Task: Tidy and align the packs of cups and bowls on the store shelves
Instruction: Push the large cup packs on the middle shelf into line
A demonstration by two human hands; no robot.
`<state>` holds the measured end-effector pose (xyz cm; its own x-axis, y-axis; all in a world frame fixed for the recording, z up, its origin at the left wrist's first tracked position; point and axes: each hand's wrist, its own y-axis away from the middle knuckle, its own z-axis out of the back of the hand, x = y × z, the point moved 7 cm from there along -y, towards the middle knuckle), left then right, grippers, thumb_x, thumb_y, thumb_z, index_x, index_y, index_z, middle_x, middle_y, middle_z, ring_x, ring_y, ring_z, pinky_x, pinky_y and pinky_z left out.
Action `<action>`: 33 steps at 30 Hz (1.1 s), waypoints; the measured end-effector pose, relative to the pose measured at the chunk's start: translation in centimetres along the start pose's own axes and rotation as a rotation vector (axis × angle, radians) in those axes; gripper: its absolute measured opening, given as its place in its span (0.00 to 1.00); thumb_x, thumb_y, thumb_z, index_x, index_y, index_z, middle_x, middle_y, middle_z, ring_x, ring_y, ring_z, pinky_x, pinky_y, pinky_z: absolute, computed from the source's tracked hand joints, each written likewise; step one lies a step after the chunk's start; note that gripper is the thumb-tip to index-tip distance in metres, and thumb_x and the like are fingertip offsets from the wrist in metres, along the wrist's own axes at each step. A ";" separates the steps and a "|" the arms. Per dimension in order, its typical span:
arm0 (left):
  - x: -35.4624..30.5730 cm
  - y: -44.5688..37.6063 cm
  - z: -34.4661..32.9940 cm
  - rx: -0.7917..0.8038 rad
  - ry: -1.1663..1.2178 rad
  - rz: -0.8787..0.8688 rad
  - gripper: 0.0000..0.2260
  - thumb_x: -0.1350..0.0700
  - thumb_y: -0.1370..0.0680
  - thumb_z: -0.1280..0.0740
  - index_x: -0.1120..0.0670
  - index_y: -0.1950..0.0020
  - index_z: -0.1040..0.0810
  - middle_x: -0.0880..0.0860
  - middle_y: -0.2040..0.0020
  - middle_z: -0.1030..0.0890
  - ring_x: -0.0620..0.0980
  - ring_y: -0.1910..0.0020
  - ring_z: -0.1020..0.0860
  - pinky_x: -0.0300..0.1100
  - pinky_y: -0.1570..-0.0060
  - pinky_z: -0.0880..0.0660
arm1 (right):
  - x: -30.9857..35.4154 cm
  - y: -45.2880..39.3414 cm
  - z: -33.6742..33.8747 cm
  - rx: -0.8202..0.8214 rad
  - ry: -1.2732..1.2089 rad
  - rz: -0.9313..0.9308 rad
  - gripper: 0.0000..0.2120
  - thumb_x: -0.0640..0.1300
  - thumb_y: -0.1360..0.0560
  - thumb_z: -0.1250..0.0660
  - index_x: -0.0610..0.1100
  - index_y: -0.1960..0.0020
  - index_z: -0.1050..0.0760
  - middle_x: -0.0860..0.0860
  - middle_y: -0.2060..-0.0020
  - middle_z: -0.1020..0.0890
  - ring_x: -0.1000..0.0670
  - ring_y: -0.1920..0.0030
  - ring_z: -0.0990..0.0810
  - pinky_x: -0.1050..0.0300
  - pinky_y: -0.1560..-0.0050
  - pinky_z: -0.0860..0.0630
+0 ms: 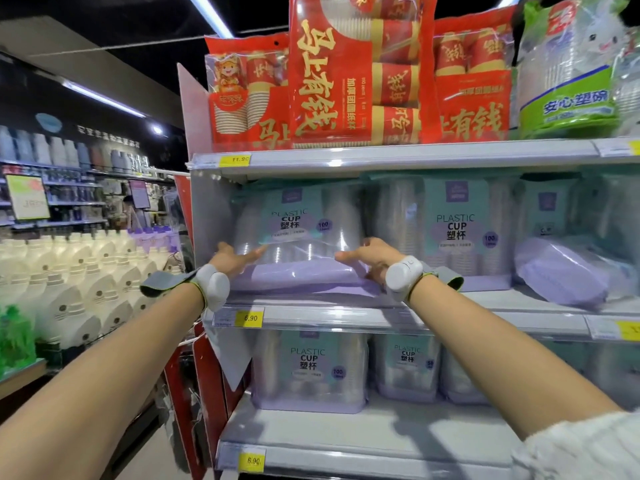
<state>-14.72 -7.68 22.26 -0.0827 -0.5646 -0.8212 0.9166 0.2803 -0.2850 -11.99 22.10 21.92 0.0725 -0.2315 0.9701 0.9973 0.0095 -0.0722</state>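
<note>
Hands: left hand (232, 258) and right hand (370, 256), fingers straight, press the plastic cup pack (298, 237) at frame centre
Risk: slick film slides, pack tips off middle shelf (346, 318)

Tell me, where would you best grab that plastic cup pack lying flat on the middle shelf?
Grip the plastic cup pack by its two short sides, coming from the aisle in front. It lies wide and flat, its slack film offering no handle, so the left hand and right hand bracketing both ends looks steadiest.
</note>
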 end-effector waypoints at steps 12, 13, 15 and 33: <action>-0.7 -0.7 -1.0 0.019 0.098 -0.009 0.46 0.43 0.27 0.29 0.65 0.23 0.51 0.62 0.24 0.40 0.61 0.26 0.37 0.52 0.29 0.37 | 0.8 -1.6 1.1 -0.073 -0.055 0.024 0.46 0.41 0.30 0.25 0.40 0.23 0.50 0.43 0.26 0.37 0.41 0.27 0.37 0.49 0.28 0.37; -0.7 -0.7 -1.1 0.019 0.101 -0.005 0.46 0.43 0.27 0.29 0.65 0.23 0.52 0.62 0.23 0.41 0.61 0.26 0.38 0.53 0.28 0.37 | 0.6 -1.6 1.0 -0.076 -0.060 0.026 0.45 0.41 0.30 0.26 0.40 0.23 0.50 0.43 0.26 0.36 0.41 0.27 0.37 0.50 0.29 0.37; -0.7 -0.4 -1.1 0.019 0.082 -0.002 0.47 0.42 0.28 0.28 0.64 0.23 0.52 0.62 0.23 0.42 0.62 0.25 0.39 0.54 0.27 0.38 | 0.0 -1.8 0.5 -0.046 -0.051 0.025 0.44 0.39 0.29 0.27 0.40 0.23 0.51 0.43 0.27 0.34 0.41 0.28 0.35 0.52 0.33 0.36; -0.2 -0.2 -1.3 0.017 -0.125 -0.002 0.53 0.49 0.36 0.20 0.66 0.24 0.50 0.62 0.25 0.41 0.61 0.26 0.38 0.52 0.28 0.37 | -2.0 -3.8 -0.6 -0.066 0.179 0.024 0.37 0.34 0.26 0.32 0.41 0.23 0.48 0.41 0.33 0.29 0.47 0.55 0.27 0.60 0.72 0.29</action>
<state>-15.40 -6.64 21.88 -0.0358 -0.6579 -0.7522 0.9231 0.2666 -0.2771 -15.98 22.00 20.09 0.0880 -0.4011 0.9118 0.9923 -0.0452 -0.1156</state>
